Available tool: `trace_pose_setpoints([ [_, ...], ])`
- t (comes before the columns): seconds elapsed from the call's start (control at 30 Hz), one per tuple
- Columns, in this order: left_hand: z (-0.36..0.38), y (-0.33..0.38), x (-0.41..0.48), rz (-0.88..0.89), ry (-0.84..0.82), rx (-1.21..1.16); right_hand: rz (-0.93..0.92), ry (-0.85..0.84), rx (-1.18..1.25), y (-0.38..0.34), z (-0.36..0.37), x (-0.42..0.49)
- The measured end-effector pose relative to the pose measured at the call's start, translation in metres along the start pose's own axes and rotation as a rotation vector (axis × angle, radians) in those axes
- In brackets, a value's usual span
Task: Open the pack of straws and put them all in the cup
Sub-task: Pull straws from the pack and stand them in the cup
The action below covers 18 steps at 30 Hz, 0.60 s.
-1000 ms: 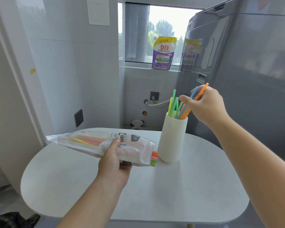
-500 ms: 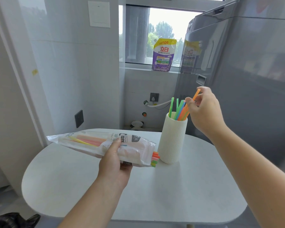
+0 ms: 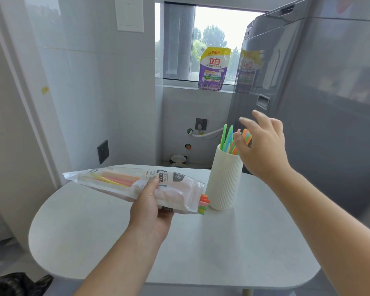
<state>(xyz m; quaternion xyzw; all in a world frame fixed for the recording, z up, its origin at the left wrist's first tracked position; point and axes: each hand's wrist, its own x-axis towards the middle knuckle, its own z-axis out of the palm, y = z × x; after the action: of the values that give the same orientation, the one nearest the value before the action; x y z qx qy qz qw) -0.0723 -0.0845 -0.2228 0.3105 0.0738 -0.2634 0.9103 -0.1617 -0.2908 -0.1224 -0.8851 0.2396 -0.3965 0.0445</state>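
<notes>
Left hand [image 3: 152,212] gripping the pack [image 3: 137,184] over the table [image 3: 222,253], straw ends [image 3: 203,202] sticking out beside the cup [image 3: 224,180], right hand [image 3: 263,146] hovering by the straws [image 3: 228,138] in it, fingers splayed, holding nothing

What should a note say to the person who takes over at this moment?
Left hand: holds the straw pack over the table, its open end towards the cup.
Right hand: open, holds nothing, beside the straws in the cup.
Done: pack is open; several straws stand in the cup.
Left: pull out the straws in the pack, whose ends stick out, and put them in the cup.
</notes>
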Motion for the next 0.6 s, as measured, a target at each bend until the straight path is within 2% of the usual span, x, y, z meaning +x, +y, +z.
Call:
trace_pose_setpoints([
  [0.1,-0.001,0.001,0.0,0.0,0.005,0.0,-0.027,0.211,0.168,-0.013,-0.007,-0.022],
  [0.13,-0.001,0.001,0.0,0.001,0.007,0.001,-0.006,0.198,0.244,-0.019,-0.007,-0.033],
  [0.2,-0.001,0.001,-0.001,0.005,0.0,0.002,0.118,-0.001,0.377,-0.027,-0.003,-0.055],
  [0.3,0.0,0.001,-0.002,0.011,-0.011,0.011,0.417,-0.359,0.663,-0.032,0.006,-0.084],
  [0.37,0.0,0.002,-0.002,0.025,-0.007,0.01,0.539,-0.5,0.829,-0.034,0.011,-0.097],
  [0.6,0.005,0.006,-0.007,0.099,-0.062,0.052,0.836,-0.524,1.027,-0.047,0.019,-0.11],
])
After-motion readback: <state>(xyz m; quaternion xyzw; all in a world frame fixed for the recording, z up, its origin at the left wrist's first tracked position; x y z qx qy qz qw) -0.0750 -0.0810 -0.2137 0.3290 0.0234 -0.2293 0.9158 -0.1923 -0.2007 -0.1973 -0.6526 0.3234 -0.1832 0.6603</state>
